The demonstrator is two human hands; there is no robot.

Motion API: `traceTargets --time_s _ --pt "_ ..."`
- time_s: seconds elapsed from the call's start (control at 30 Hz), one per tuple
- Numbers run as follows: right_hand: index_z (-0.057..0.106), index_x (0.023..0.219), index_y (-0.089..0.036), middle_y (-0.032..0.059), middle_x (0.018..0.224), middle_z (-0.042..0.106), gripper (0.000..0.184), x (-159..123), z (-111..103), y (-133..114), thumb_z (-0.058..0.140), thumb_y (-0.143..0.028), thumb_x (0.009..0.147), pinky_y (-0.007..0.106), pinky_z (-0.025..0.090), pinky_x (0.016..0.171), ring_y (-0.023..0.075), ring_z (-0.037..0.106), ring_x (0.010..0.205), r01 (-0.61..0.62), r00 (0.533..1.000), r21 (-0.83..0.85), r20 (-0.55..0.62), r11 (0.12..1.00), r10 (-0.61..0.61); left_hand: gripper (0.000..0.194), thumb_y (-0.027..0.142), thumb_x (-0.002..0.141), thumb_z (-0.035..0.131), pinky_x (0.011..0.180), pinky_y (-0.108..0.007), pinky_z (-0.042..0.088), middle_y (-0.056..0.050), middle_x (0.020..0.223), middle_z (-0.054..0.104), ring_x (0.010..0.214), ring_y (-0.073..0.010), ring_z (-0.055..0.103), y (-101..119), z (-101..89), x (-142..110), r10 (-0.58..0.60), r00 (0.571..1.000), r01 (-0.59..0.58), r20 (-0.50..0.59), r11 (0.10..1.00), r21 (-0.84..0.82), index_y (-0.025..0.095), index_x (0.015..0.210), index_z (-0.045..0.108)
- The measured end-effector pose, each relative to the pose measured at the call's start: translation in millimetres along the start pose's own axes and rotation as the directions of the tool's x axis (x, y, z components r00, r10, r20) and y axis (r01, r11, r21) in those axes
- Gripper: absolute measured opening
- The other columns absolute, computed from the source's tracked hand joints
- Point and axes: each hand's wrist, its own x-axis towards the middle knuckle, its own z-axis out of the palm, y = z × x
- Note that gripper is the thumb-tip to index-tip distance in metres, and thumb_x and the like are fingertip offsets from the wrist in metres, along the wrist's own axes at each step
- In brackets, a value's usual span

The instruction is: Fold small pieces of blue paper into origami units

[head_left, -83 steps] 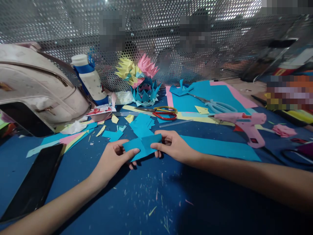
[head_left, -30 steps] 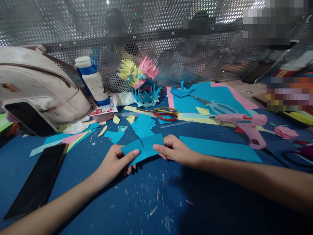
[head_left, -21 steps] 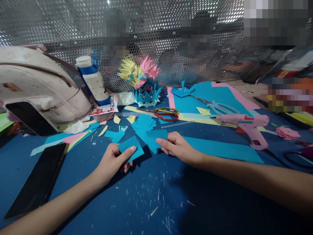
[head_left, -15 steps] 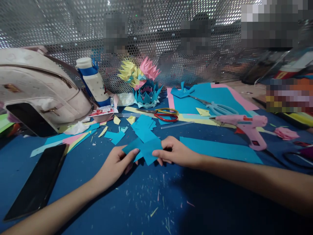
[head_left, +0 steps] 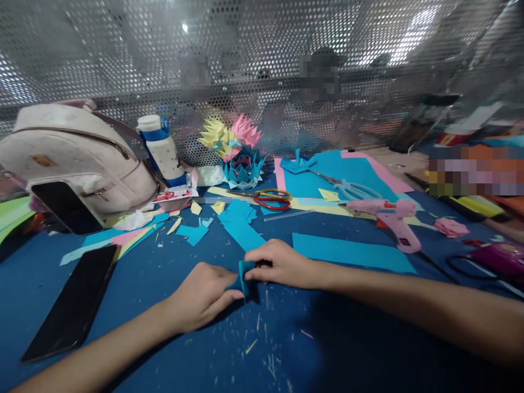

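My right hand [head_left: 282, 266] pinches a small blue paper piece [head_left: 244, 275] that stands nearly edge-on to me, low over the table. My left hand [head_left: 204, 297] is closed at the left of it, with a bit of blue paper [head_left: 234, 284] showing past its fingers. The two papers meet or overlap between my hands; how they touch is partly hidden by the fingers. Just beyond my hands lies a pile of cut blue paper pieces [head_left: 237, 215]. A long blue paper strip [head_left: 352, 253] lies beyond my right forearm.
A pink glue gun [head_left: 395, 215] lies at right, near light-blue-handled scissors [head_left: 356, 190]. Red-and-yellow-handled scissors [head_left: 274, 199] lie mid-table before folded paper flowers [head_left: 243, 166]. A black phone [head_left: 73, 305], backpack [head_left: 82, 164] and bottle [head_left: 161, 150] are at left.
The creased blue strip has come apart into two pieces, one in each hand. The pieces were overlapped, then turned edge-on as both hands moved together and lower. The view has tilted up slightly.
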Motion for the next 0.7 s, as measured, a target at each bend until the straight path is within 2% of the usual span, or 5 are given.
traceTargets --time_s 0.23,0.37,0.47,0.57,0.7 --pt "0.062 0.069 -0.016 -0.0038 0.052 0.056 0.033 -1.0 4.8 -0.3 0.055 -0.041 0.089 0.02 0.034 0.053 0.01 0.054 0.052 0.003 0.999 -0.031 -0.038 1.0 -0.004 0.034 0.043 0.096 0.038 0.057 -0.025 0.036 -0.003 0.073 0.063 0.06 -0.0165 0.055 4.4 1.7 -0.4 -0.136 0.981 0.129 -0.14 0.99 -0.059 0.018 0.093 0.06" --pt "0.062 0.092 -0.019 0.0036 0.086 0.066 0.024 -2.6 6.4 -3.8 0.049 -0.04 0.093 0.027 0.043 0.072 0.0168 0.059 0.081 -0.005 0.962 -0.18 -0.268 0.984 -0.044 0.03 0.034 0.095 0.041 0.055 -0.023 0.038 0.001 0.061 0.054 0.055 -0.0134 0.05 4.2 1.3 3.1 -0.304 0.885 0.273 -0.352 0.952 -0.136 0.017 0.074 0.055" --pt "0.052 0.119 -0.024 0.0082 0.129 0.054 0.029 -3.2 8.1 -1.4 0.052 -0.036 0.092 0.039 0.036 0.101 0.0223 0.045 0.121 -0.056 0.906 -0.237 -0.421 0.97 -0.051 0.029 0.035 0.094 0.043 0.056 -0.023 0.04 0.002 0.06 0.056 0.057 -0.0142 0.054 -2.9 -5.5 7.2 -0.416 0.809 0.333 -0.416 0.907 -0.259 0.017 0.072 0.053" --pt "0.041 0.133 -0.022 0.0124 0.141 0.041 0.06 -2.9 11.6 6.5 0.065 -0.042 0.082 0.047 0.033 0.104 0.0293 0.034 0.132 -0.171 0.925 -0.278 -0.375 0.945 0.057 0.032 0.038 0.092 0.045 0.057 -0.025 0.041 0.0 0.06 0.058 0.058 -0.0158 0.056 -14.6 -15.3 10.8 -0.456 0.744 0.379 -0.488 0.89 -0.254 0.018 0.068 0.049" --pt "0.041 0.134 -0.024 0.0122 0.137 0.046 0.061 -2.8 14.5 12.1 0.065 -0.041 0.08 0.05 0.036 0.1 0.0315 0.038 0.128 -0.21 0.937 -0.303 -0.333 0.93 0.103 0.032 0.04 0.091 0.044 0.056 -0.025 0.041 0.001 0.058 0.057 0.056 -0.0162 0.056 -28.6 -25.4 14.2 -0.462 0.708 0.407 -0.534 0.885 -0.226 0.019 0.067 0.046"
